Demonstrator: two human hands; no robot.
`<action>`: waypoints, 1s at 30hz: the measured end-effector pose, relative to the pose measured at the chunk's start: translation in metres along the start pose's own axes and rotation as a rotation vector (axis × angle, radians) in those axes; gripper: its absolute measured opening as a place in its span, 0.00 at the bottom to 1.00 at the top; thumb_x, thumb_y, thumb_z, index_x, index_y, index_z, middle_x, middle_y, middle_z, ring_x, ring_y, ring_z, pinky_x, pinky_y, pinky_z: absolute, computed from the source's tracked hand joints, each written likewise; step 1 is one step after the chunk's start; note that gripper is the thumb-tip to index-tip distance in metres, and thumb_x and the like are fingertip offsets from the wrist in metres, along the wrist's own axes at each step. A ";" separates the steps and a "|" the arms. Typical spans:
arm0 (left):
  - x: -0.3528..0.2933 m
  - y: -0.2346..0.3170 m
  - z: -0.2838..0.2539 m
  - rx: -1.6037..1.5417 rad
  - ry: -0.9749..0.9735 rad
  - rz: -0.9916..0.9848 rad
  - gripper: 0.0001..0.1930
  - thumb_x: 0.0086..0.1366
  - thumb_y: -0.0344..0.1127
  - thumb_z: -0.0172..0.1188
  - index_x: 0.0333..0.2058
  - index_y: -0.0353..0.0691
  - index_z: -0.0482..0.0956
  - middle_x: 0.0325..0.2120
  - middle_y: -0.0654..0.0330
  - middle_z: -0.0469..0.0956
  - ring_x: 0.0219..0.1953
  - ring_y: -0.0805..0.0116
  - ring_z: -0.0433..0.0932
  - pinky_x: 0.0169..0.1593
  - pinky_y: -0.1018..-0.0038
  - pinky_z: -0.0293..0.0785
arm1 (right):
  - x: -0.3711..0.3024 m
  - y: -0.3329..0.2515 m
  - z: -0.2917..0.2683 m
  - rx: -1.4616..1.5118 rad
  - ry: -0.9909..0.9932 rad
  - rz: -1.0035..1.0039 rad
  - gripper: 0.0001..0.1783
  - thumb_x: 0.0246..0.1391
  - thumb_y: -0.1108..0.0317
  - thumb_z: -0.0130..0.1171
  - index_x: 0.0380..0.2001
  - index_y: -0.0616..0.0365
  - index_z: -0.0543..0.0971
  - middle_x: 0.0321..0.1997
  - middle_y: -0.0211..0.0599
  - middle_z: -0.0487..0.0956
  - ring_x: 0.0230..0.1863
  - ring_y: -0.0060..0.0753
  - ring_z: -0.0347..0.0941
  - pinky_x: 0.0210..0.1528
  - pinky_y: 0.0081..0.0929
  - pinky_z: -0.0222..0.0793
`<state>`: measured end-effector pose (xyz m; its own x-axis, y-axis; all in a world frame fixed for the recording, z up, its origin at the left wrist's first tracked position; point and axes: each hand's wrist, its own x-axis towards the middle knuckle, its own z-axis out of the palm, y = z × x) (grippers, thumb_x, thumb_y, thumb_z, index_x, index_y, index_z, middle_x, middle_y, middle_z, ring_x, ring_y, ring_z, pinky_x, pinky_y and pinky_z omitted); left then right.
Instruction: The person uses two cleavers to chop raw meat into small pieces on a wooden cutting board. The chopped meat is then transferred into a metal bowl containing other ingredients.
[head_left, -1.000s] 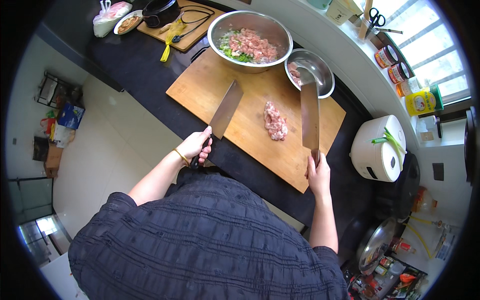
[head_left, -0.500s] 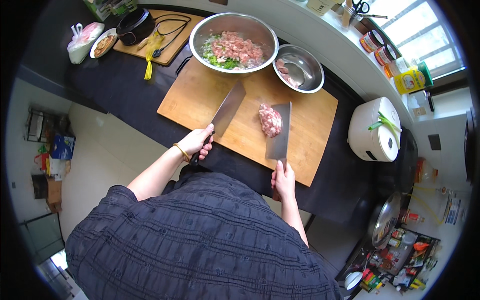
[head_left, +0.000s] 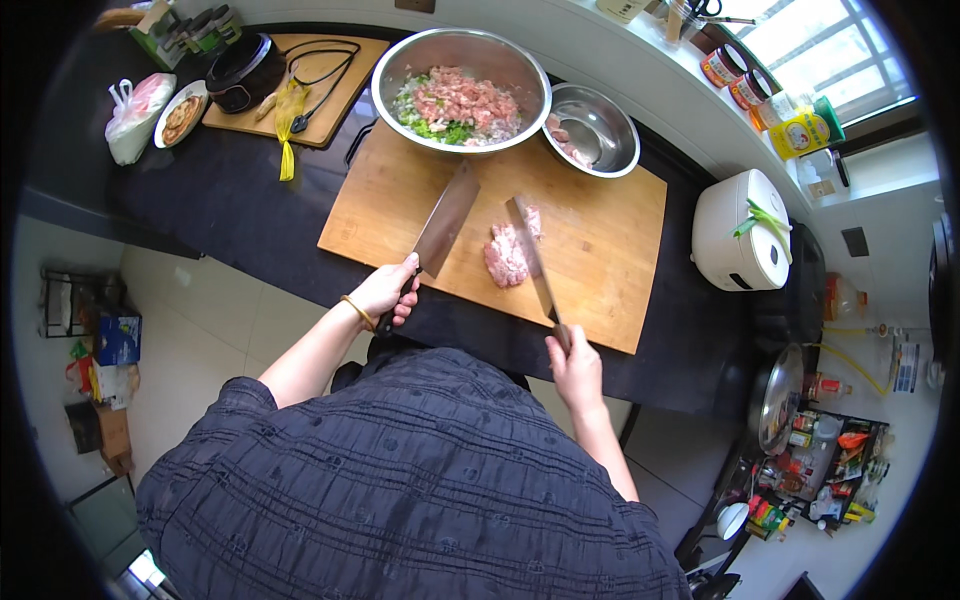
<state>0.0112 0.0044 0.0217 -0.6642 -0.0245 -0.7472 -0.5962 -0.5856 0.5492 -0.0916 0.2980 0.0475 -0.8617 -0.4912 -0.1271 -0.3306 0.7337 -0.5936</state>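
My left hand (head_left: 384, 293) is closed round the black handle of a broad cleaver (head_left: 448, 220), its blade slanting away over the left part of the wooden cutting board (head_left: 610, 245). In my right hand (head_left: 577, 372) is a second cleaver (head_left: 537, 262) with a brown handle. Its blade stands nearly on edge over the minced meat (head_left: 506, 257), with meat showing on both sides of it. Whether that edge touches the board cannot be seen. The pink meat lies spread on the middle of the board.
At the board's far edge stand a large steel bowl (head_left: 540, 95) of minced meat and chopped greens, and a smaller steel bowl (head_left: 630, 150) with meat pieces. A white rice cooker (head_left: 715, 240) with green onion on top is right. Far left are a black pot (head_left: 245, 75) and a plate (head_left: 160, 135).
The right cleaver has turned from lying flat beside the meat to standing edge-down across it. The meat is flatter and more spread. My left hand keeps its grip, nearly still.
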 end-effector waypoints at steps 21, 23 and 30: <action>-0.006 -0.011 0.008 0.046 0.011 0.036 0.23 0.62 0.58 0.41 0.22 0.44 0.61 0.10 0.69 0.58 0.09 0.80 0.55 0.12 0.81 0.55 | 0.068 0.058 0.001 -0.240 -0.008 -0.009 0.20 0.52 0.54 0.51 0.27 0.64 0.72 0.25 0.55 0.75 0.31 0.56 0.71 0.33 0.43 0.66; -0.005 -0.014 0.008 0.038 0.017 0.037 0.23 0.62 0.58 0.41 0.22 0.44 0.60 0.10 0.69 0.58 0.09 0.80 0.55 0.12 0.81 0.55 | 0.074 0.030 -0.021 -0.255 -0.070 -0.006 0.20 0.52 0.54 0.51 0.26 0.65 0.72 0.25 0.55 0.75 0.31 0.56 0.71 0.33 0.42 0.66; -0.011 -0.021 0.017 0.005 0.044 0.044 0.23 0.62 0.58 0.41 0.22 0.44 0.60 0.10 0.69 0.58 0.09 0.80 0.55 0.12 0.81 0.56 | 0.062 0.033 -0.006 -0.315 -0.076 0.021 0.17 0.52 0.58 0.52 0.30 0.65 0.72 0.28 0.56 0.75 0.33 0.54 0.72 0.34 0.40 0.66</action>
<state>0.0235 0.0306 0.0252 -0.6694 -0.0853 -0.7380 -0.5693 -0.5793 0.5833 -0.1577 0.2944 0.0246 -0.8424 -0.4992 -0.2029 -0.4260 0.8475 -0.3165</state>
